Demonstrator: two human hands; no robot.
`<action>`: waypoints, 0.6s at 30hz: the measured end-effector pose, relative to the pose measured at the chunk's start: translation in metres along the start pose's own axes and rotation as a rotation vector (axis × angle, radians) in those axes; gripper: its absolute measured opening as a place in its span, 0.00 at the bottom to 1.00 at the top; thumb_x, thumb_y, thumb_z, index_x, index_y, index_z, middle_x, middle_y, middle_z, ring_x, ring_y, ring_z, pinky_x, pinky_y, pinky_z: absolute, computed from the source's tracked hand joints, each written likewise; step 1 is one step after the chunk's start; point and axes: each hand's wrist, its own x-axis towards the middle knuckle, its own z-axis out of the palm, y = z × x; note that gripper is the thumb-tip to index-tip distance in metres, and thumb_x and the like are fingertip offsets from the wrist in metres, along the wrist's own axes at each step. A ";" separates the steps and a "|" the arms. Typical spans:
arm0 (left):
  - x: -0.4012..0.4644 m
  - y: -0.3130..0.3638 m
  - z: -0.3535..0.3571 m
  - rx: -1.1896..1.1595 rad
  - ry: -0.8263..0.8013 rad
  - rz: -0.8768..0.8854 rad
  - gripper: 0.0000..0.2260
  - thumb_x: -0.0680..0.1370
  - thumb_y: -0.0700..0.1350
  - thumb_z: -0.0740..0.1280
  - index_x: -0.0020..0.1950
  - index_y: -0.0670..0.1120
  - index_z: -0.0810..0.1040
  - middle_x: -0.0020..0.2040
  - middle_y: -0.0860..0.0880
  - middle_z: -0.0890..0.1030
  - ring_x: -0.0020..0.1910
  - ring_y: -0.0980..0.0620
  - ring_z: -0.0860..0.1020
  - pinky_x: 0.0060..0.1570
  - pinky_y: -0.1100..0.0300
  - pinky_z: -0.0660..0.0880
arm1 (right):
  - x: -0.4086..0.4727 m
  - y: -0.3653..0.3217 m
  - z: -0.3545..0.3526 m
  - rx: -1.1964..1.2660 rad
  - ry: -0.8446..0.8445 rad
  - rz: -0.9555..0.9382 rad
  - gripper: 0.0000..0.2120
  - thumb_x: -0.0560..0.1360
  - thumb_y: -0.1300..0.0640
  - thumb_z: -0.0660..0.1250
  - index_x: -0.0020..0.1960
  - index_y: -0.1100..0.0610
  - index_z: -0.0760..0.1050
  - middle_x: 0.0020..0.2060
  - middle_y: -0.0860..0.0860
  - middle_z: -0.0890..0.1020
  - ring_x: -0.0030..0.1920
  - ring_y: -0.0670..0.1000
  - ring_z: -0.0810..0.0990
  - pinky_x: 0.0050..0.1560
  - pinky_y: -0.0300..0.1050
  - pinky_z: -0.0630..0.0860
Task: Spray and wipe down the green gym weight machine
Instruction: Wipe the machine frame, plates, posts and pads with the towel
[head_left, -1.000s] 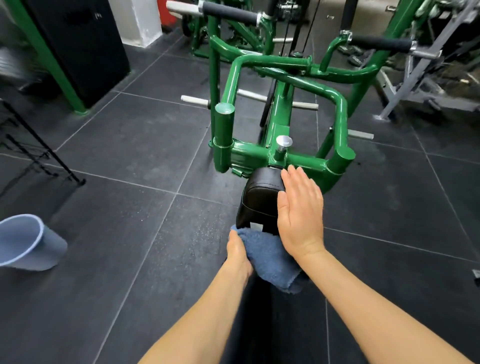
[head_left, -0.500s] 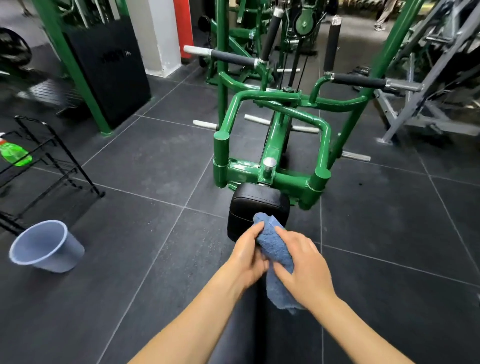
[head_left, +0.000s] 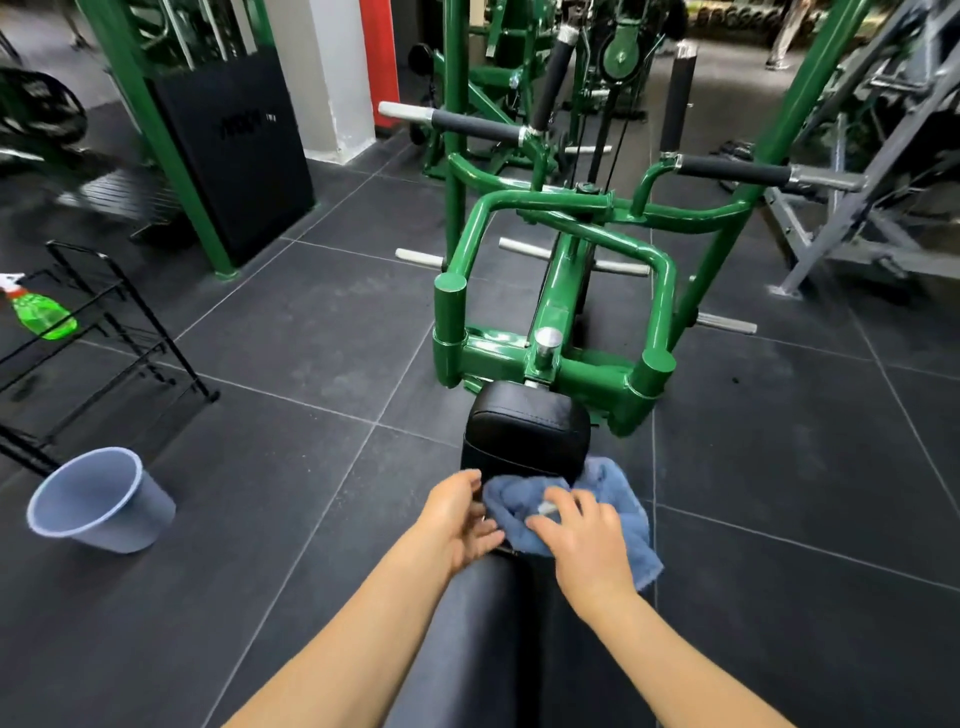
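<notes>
The green weight machine (head_left: 666, 283) stands ahead, with its black pad (head_left: 527, 428) closest to me. A blue cloth (head_left: 615, 501) lies bunched against the pad's lower front. My right hand (head_left: 584, 540) is on top of the cloth, its bent fingers gripping the fabric. My left hand (head_left: 460, 519) sits at the cloth's left edge with thumb and fingers loosely spread, and holds nothing that I can see. A green spray bottle (head_left: 41, 317) lies far left on a black wire rack (head_left: 130, 306), out of both hands' reach.
A pale grey bucket (head_left: 98, 501) lies tipped on the dark tiled floor to the left. Black foam handles (head_left: 475, 126) stick out from the machine at the back. A grey metal frame (head_left: 852, 208) stands at the right, a black panel (head_left: 234, 150) at the back left.
The view has pulled back and up. The cloth, held bunched between both hands, is now spread lower against the pad. My left hand has loosened off it and my right hand moved on top.
</notes>
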 end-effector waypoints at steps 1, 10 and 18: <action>0.003 -0.002 -0.004 0.008 0.003 0.005 0.09 0.82 0.46 0.57 0.44 0.47 0.71 0.39 0.45 0.74 0.36 0.49 0.73 0.41 0.54 0.71 | -0.005 0.001 -0.002 0.046 0.011 0.034 0.25 0.51 0.68 0.78 0.44 0.49 0.81 0.52 0.51 0.73 0.45 0.57 0.74 0.35 0.50 0.72; 0.023 0.016 0.002 0.020 0.057 0.152 0.09 0.80 0.49 0.58 0.50 0.48 0.77 0.44 0.49 0.78 0.44 0.52 0.75 0.43 0.58 0.71 | 0.060 -0.020 -0.037 -0.069 0.361 0.135 0.23 0.69 0.66 0.61 0.61 0.48 0.73 0.64 0.52 0.71 0.59 0.59 0.72 0.51 0.56 0.68; 0.020 0.031 0.002 0.677 0.127 0.614 0.20 0.81 0.51 0.56 0.74 0.55 0.66 0.73 0.52 0.70 0.72 0.50 0.67 0.70 0.49 0.65 | 0.073 -0.027 -0.079 0.140 0.209 0.327 0.32 0.57 0.67 0.70 0.61 0.50 0.78 0.62 0.55 0.77 0.55 0.59 0.73 0.47 0.57 0.77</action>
